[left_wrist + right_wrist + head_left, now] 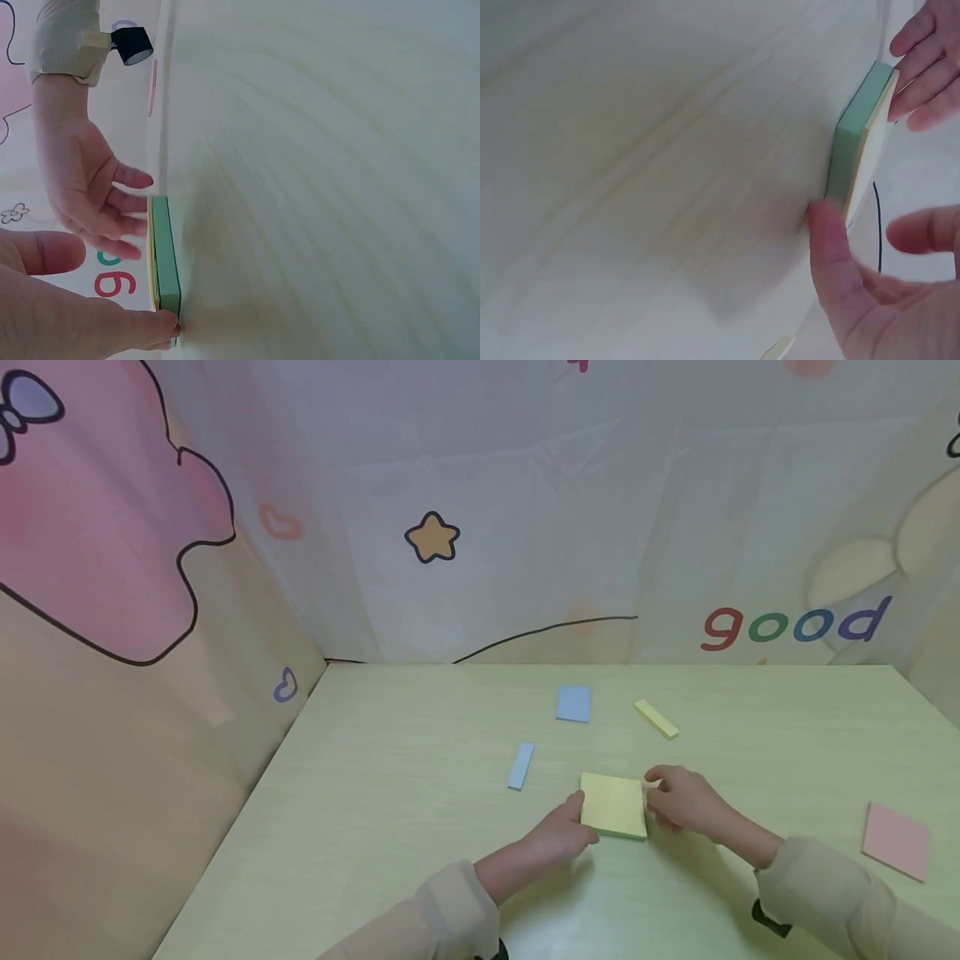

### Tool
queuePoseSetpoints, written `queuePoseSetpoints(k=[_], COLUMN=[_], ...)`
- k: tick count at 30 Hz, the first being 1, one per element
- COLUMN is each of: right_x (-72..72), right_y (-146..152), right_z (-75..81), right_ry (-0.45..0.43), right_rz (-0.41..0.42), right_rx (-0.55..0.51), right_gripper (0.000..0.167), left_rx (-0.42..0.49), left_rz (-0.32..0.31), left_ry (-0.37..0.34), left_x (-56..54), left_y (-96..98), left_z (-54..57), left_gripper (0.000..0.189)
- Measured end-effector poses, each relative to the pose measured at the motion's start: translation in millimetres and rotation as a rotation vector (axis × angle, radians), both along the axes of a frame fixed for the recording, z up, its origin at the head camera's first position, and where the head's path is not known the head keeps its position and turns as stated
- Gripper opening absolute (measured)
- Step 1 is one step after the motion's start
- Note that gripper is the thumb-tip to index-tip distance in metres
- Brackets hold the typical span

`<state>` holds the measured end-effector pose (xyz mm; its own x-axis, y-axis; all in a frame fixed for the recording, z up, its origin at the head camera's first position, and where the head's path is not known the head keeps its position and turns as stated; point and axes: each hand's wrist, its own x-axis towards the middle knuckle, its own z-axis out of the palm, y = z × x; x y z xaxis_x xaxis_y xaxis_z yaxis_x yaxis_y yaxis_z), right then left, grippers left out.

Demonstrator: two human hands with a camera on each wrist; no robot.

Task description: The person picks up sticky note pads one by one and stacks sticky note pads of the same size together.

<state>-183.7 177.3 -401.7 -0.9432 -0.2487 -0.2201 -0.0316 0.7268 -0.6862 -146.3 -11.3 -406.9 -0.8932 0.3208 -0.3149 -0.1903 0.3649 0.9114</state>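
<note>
A square pad of sticky notes point(613, 804) sits between the two hands, pale yellow on top. The wrist views show a thicker green layer point(166, 251) under a thin yellow one. At the pad's left side, the left hand point(553, 839) touches its edge with extended fingertips, and its thumb stands apart from the pad in the left wrist view. By the right edge is the right hand point(686, 802), loosely bent, with thumb and fingers spread. One of its fingertips is very close to the pad's end in the right wrist view; I cannot tell whether it touches.
Beyond the pad on the pale table point(360, 810) lie a blue square note pad point(573, 703), a narrow blue strip point(521, 767) and a narrow yellow strip point(656, 719). A pink square note pad point(896, 842) is at the right. Printed curtain point(510, 543) hangs behind.
</note>
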Motion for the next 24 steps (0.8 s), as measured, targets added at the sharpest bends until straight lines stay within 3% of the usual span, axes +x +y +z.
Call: queuePoseSetpoints(k=[8,13,19,24], right_x=[9.2,13.8,12.8,12.3], right_y=[-6.5,-12.0,-13.9,-14.2], right_z=[8.8,12.3,10.5,9.3], right_ry=[-0.139,-0.144,-0.124,-0.13], right_rz=[-0.053,-0.033,-0.017,-0.019], right_rx=[-0.245,-0.249,-0.231,-0.241], right_gripper=[0.059,0.064,0.064,0.063], left_rx=[0.093,0.106,0.103,0.081], left_rz=[0.05,0.028,0.044,0.032], left_ry=[-0.021,0.004,-0.035,0.007], left_x=[-9.1,-17.4,-21.7,-22.1], left_y=[-1.1,-2.2,-1.1,-0.6], left_z=[-2.7,-5.6,-6.9,-7.7], left_gripper=[0.073,0.051,0.065,0.054])
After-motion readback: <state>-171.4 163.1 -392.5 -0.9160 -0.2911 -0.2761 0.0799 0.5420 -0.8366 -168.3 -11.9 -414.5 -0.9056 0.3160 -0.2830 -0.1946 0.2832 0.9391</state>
